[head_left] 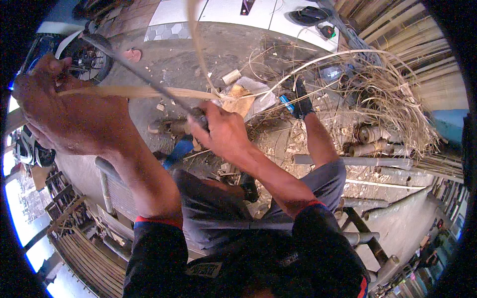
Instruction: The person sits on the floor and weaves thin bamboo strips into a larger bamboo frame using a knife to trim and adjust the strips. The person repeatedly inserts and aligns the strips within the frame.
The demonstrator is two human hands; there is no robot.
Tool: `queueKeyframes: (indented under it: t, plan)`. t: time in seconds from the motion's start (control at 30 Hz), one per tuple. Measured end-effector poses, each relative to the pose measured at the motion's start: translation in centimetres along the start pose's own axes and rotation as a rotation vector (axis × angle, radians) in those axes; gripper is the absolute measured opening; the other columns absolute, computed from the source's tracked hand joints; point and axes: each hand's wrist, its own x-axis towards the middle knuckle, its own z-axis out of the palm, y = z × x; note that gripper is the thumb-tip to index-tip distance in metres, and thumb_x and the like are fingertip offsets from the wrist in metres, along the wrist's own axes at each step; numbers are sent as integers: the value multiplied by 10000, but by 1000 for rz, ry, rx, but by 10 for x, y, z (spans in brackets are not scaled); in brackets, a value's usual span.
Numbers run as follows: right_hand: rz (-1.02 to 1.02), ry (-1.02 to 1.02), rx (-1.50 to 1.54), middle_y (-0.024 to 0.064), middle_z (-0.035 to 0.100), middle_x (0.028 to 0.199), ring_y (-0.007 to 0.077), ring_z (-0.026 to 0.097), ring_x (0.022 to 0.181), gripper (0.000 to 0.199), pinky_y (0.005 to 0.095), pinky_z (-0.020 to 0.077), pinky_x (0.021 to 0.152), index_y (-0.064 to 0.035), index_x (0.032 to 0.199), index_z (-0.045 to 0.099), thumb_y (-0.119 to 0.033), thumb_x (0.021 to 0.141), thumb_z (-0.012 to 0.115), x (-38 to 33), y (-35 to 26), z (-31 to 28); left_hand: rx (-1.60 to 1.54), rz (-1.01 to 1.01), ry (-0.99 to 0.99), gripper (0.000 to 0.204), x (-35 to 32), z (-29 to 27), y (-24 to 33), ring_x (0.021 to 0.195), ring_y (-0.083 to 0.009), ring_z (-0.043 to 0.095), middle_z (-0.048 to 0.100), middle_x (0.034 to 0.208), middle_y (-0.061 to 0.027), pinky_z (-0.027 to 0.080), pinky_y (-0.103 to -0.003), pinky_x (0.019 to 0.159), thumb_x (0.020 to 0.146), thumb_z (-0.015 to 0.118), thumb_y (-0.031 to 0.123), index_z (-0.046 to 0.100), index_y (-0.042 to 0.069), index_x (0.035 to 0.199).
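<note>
A pale bamboo strip (144, 92) stretches level between my two hands. My left hand (74, 107), raised at the far left, is closed around the strip's left end. My right hand (223, 129) grips a knife whose long dark blade (134, 68) slants up and to the left, crossing the strip. The handle is mostly hidden in my fist. Just beyond my right fist the strip parts into two: a thin, blurred sliver (198, 49) rises toward the top edge, and a longer piece (318, 60) arcs away to the right.
A heap of tangled bamboo shavings (392, 104) lies at the right. Wood chips (283, 154) litter the floor around my feet. Bamboo poles (367, 161) lie beside my knee. A motorcycle wheel (89, 59) stands at the upper left, and a bamboo rack (89, 258) at the lower left.
</note>
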Motion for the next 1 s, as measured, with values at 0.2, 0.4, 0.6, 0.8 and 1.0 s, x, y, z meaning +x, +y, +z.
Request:
queueKeyframes:
  t: [0.2,0.4,0.6,0.8,1.0]
  plan:
    - [335,-149,-217,219,658,708,430,663,639,415,519,553,573,9,962,614,-396,882,663,-31,151,55,161,-2,-169,96,3,-4,26,789,-291,646,638,831,-74,481,-412,715,812,546,35,561,96,884]
    - [82,-37,-122,221,652,669,412,669,613,423,488,552,555,11,959,614,-406,902,648,-16,67,26,86,-12,-52,113,0,-4,18,737,-256,631,643,826,-68,470,-369,643,922,517,184,550,93,864]
    - [376,-44,-1,200,662,660,398,680,612,401,479,537,557,0,912,619,-401,913,640,-16,202,73,137,-47,-144,146,9,4,32,771,-291,622,646,855,-110,465,-392,659,931,556,190,578,65,859]
    - [191,-24,-69,236,683,776,447,668,676,423,513,560,633,5,998,625,-392,863,682,-26,96,53,281,100,-56,81,-4,-6,10,706,-264,621,642,802,-95,484,-353,655,920,514,58,565,22,972]
    - [370,-139,-187,260,661,735,447,673,702,404,522,548,626,31,943,609,-369,897,633,-45,231,80,174,5,20,124,3,24,8,764,-265,641,648,824,-108,511,-378,722,947,527,31,561,-23,1053]
